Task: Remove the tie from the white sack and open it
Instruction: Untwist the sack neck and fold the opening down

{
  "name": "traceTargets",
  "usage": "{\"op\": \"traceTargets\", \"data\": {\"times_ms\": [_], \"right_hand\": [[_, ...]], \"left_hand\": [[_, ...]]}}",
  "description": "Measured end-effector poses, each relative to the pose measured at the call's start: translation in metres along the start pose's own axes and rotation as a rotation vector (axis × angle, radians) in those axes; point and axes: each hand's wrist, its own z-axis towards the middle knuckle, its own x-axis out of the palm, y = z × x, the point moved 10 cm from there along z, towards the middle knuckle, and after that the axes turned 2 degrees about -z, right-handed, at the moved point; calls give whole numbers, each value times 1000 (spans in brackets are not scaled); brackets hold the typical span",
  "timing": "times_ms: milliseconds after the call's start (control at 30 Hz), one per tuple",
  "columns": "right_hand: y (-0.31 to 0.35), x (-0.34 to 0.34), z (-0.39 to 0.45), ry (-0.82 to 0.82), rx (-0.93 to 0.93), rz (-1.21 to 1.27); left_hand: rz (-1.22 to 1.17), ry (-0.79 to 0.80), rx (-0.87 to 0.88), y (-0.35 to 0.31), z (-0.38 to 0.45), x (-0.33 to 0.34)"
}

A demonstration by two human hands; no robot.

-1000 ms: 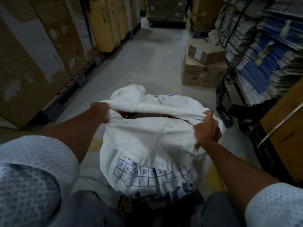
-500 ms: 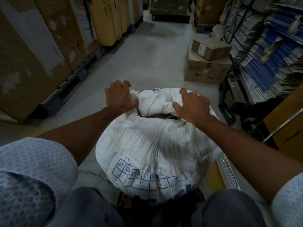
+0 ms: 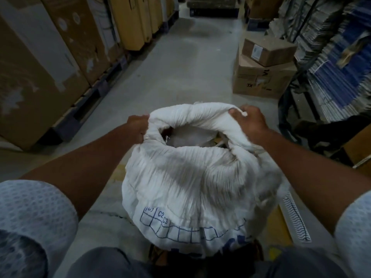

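- One sack [image 3: 192, 177], white, stands upright on the floor [image 3: 180, 77] directly before the person, between the knees; a blue grid with "C2" and "C3" shows low on its near face.
- Mouth [image 3: 190, 135]: now gaping wide, rim rolled outward, pale contents visible inside. A second ago it was a narrow slit; half a second ago both hands lay flat over the top with the opening nearly hidden.
- No tie is seen round the neck. A small white scrap [image 3: 244, 113] sticks up at the right hand; whether it is the tie or a fold of sack cloth cannot be told.
- Left hand [image 3: 138, 127]: closed on the left rim, having shifted from the top to the side edge.
- Right hand [image 3: 251, 123]: closed over the far right rim, fingers curled into the cloth.
- Judgement: the opening step looks largely done; the hands pull apart and the rim holds its shape. What remains is probably only to spread or roll the rim down further.
- Surroundings: cartons [image 3: 265, 67] stacked on the floor to the right, tall boxes [image 3: 50, 57] on pallets to the left, bundled blue stock [image 3: 337, 67] on racks at far right.
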Motion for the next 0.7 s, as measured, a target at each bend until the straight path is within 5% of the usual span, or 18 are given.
{"op": "traceTargets", "data": {"times_ms": [167, 367, 467, 600, 700], "right_hand": [[-56, 15, 22, 252, 436, 107], [-34, 32, 18, 6, -12, -664], [-5, 49, 12, 53, -139, -797], [4, 51, -3, 52, -67, -745], [13, 57, -23, 2, -47, -678]], "left_hand": [[184, 205, -185, 43, 43, -2], [531, -234, 201, 32, 18, -3], [777, -357, 537, -7, -16, 22], [981, -266, 965, -45, -63, 77], [1117, -179, 1073, -46, -77, 113]]}}
